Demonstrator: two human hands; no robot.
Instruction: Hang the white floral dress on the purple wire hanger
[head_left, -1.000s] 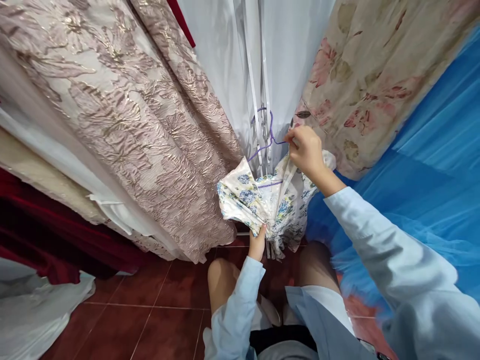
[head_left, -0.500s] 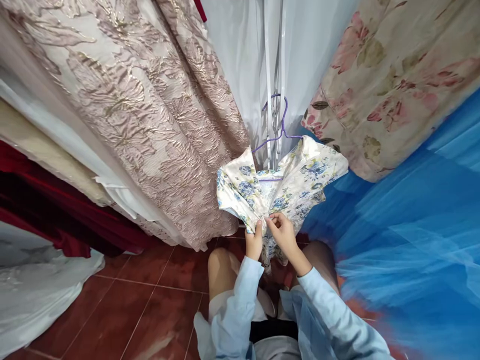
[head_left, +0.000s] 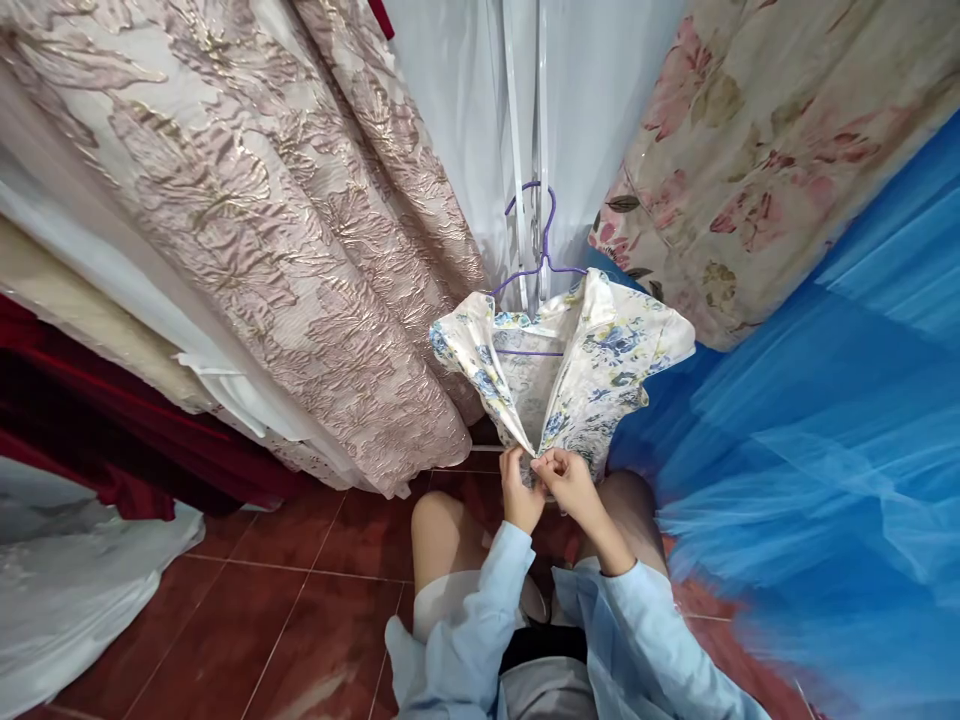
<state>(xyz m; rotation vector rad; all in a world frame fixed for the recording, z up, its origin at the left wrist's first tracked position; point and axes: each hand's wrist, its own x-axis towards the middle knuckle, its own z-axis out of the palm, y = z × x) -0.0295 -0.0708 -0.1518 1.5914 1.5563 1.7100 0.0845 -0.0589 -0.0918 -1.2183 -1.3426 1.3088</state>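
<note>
A white dress (head_left: 611, 350) with blue flowers and short sleeves is on a purple wire hanger (head_left: 545, 262) in front of my knees. Its front edges part in a deep V, showing the pale lining inside. At the point of the V, my right hand (head_left: 568, 482) pinches the dress with thumb and forefinger; whether a zip pull is in that pinch is too small to tell. Just left of it, my left hand (head_left: 521, 490) is closed on the cloth by the other edge. The lower part of the dress is mostly hidden behind my hands.
On the left hangs a pink brocade gown (head_left: 300, 250), with dark red cloth (head_left: 90, 410) beyond it. To the right are a pink-flowered cloth (head_left: 750, 180) and blue tulle (head_left: 825, 430). White straps (head_left: 516, 110) dangle behind the hanger. The floor (head_left: 300, 610) is red tile.
The V opening has spread wider and reaches lower. My hands have moved slightly down with it, and my left hand has turned inward, closer to the right. The view has shifted a little.
</note>
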